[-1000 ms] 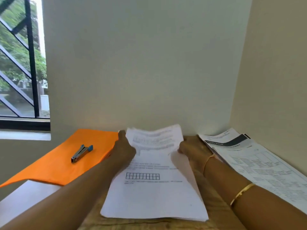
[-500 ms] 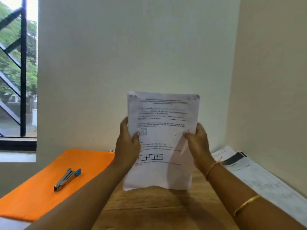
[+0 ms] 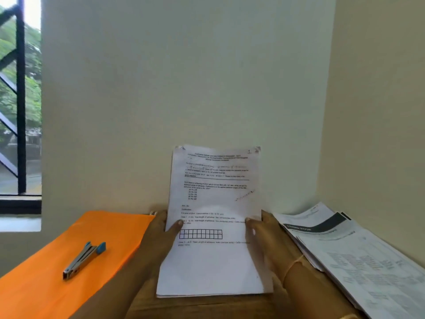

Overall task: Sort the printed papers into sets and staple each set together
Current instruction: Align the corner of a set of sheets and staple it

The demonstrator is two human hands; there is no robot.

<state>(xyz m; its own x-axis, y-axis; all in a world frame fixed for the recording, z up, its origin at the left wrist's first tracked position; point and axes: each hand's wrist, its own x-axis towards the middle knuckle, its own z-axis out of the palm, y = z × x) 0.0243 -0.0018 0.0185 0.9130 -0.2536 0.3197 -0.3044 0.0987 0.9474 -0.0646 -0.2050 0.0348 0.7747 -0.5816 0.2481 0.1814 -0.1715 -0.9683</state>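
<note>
I hold a set of printed white papers (image 3: 213, 261) upright on its bottom edge, which rests on the wooden table (image 3: 207, 307). My left hand (image 3: 161, 236) grips the set's left edge with the thumb on the front page. My right hand (image 3: 266, 236) grips the right edge the same way. A small silver stapler (image 3: 84, 260) with a blue end lies to the left on an orange folder (image 3: 57, 272), apart from both hands. Another pile of printed papers (image 3: 358, 256) lies on the table to the right.
Pale walls meet in a corner just behind the table. A window with black bars (image 3: 20, 100) is at the far left. The right pile runs along the right wall.
The set lay flat on the table, was lifted upright in the air, and has now come down until its bottom edge rests on the table. Both hands kept their grip.
</note>
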